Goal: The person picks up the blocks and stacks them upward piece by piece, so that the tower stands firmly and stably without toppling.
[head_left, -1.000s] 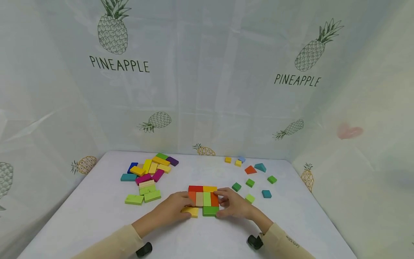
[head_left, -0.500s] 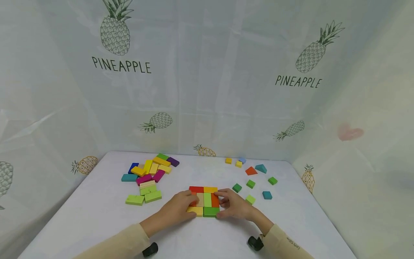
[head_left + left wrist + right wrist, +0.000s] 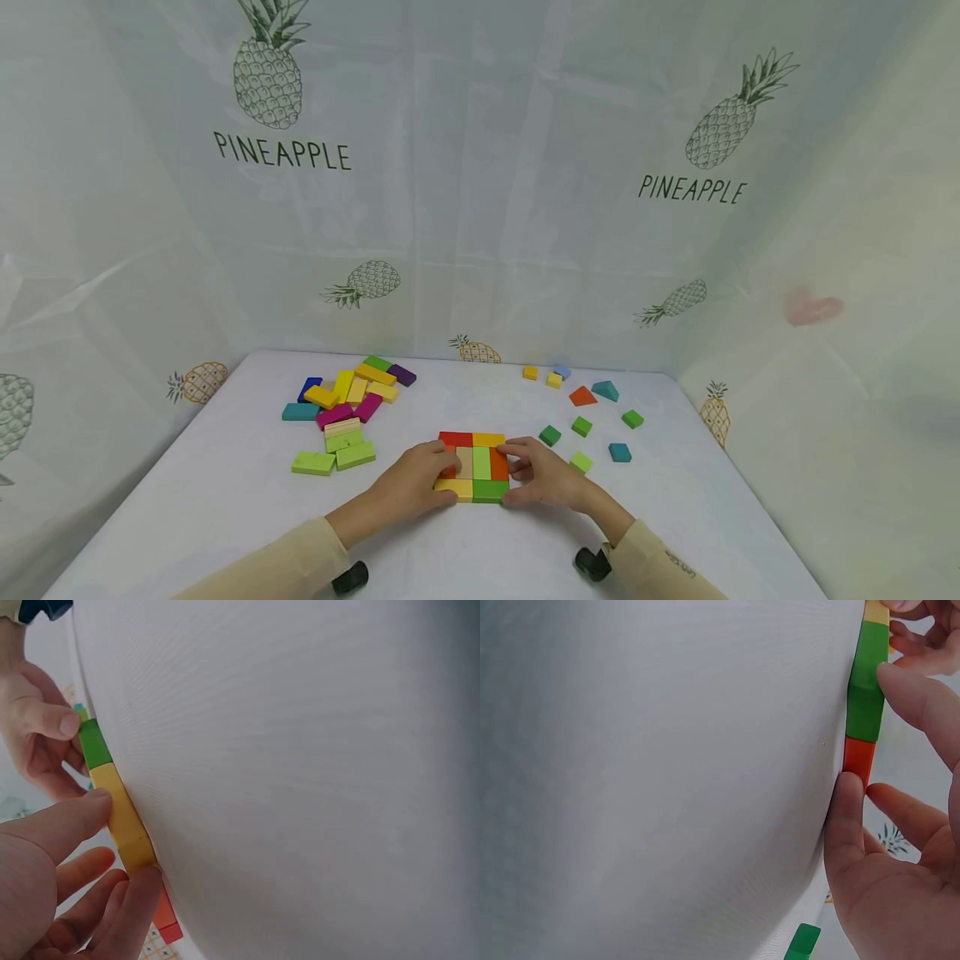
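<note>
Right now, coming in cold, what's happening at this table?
A person is handling a flat rectangle of coloured blocks on the white table. The left hand touches the near yellow block at one corner; the right hand touches the green block beside it and the orange block just beyond. The yellow and green blocks lie end to end along the near edge. Apart from these, there is a loose cluster to the left and scattered small pieces to the right.

Right hand [image 3: 900, 889], thumb on green block [image 3: 865, 682], fingertip touching adjoining orange block [image 3: 858, 754], yellow block [image 3: 876, 613] at green's other end, left hand [image 3: 932, 656] alongside
</note>
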`<state>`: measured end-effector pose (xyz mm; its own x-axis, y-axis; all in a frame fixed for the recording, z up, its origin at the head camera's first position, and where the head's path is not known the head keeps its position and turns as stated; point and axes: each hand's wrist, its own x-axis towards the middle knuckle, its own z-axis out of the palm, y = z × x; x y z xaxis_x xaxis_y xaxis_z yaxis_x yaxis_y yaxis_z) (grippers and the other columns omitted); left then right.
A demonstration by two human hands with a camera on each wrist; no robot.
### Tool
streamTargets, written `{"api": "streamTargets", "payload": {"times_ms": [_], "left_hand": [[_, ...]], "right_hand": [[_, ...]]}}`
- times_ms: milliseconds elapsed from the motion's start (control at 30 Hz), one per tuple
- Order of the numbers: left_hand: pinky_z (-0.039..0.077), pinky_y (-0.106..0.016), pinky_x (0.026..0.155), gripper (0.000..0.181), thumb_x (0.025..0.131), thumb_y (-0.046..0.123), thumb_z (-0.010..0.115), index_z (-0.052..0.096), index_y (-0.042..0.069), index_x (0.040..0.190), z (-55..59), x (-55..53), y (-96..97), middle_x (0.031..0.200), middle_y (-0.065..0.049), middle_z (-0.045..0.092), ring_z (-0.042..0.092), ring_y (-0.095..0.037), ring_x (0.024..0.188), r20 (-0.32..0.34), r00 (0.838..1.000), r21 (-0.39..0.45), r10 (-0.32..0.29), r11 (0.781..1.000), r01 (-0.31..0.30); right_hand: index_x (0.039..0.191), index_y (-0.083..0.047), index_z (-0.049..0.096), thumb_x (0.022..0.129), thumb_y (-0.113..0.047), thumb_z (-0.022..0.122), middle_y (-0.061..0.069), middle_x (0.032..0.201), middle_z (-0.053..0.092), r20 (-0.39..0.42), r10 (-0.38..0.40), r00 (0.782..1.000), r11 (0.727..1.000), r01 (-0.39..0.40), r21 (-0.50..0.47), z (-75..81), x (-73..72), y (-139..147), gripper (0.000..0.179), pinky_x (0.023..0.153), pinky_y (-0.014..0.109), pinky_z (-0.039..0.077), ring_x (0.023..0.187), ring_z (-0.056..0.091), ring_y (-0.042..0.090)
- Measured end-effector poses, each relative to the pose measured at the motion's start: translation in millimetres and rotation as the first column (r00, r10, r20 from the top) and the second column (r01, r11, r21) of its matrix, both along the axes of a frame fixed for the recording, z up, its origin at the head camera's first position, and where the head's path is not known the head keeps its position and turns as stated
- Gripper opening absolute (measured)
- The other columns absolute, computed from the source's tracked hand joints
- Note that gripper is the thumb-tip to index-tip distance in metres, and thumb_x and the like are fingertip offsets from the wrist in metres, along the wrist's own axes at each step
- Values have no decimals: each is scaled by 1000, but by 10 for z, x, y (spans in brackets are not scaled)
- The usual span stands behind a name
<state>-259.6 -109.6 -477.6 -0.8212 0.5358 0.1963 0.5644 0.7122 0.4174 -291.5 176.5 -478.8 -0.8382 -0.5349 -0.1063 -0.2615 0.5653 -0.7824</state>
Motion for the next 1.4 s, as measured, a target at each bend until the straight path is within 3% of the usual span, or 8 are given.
{"api": "streamTargets", "payload": {"times_ms": [267,567,867,1000,1200,1400], "left_hand": [[58,-33,94,32,89,30,88,76,17,116,-2,-3,-7,101,8,63,55,-8,94,14,1000,2,5,1000,-5],[58,-33,93,33,89,31,88,76,18,116,-26,-22,-18,102,10,63,55,-8,94,41,999,6,9,1000,-9],[58,-27,81,36,88,33,89,76,20,118,46,-113,-162,100,7,65,59,-10,93,63,996,39,56,998,-58],[60,-27,80,37,89,30,88,75,20,122,128,-222,-299,104,3,67,63,-15,98,46,989,51,140,989,-142],[63,-41,90,39,91,23,87,73,22,126,168,-489,-579,119,-6,69,65,-28,112,93,953,145,290,943,-301],[51,-60,109,47,95,26,82,69,13,138,149,-830,-892,143,-17,61,55,-40,133,56,932,94,357,928,-361]], "right_hand": [[155,-12,55,88,-23,90,15,157,45,-5,10,1000,1000,-10,-10,-8,-3,3,76,105,40,57,123,61,25],[154,-13,55,88,-24,90,14,157,45,-6,3,1000,1000,-3,-10,-30,-11,12,76,105,40,57,122,61,24],[155,-13,55,88,-23,90,14,157,46,-16,9,1000,1000,-9,2,-35,-12,11,76,105,40,57,123,61,24],[155,-12,55,88,-23,90,14,157,46,-22,9,1000,1000,-9,6,-27,-9,8,76,105,40,57,122,61,23],[155,-12,55,88,-23,90,14,156,46,-21,3,1000,1000,-3,8,-21,-7,5,76,105,40,57,122,61,23],[155,-14,55,88,-24,90,14,157,45,-15,5,1000,1000,-5,3,-38,-23,8,77,105,40,57,123,61,23]]}}
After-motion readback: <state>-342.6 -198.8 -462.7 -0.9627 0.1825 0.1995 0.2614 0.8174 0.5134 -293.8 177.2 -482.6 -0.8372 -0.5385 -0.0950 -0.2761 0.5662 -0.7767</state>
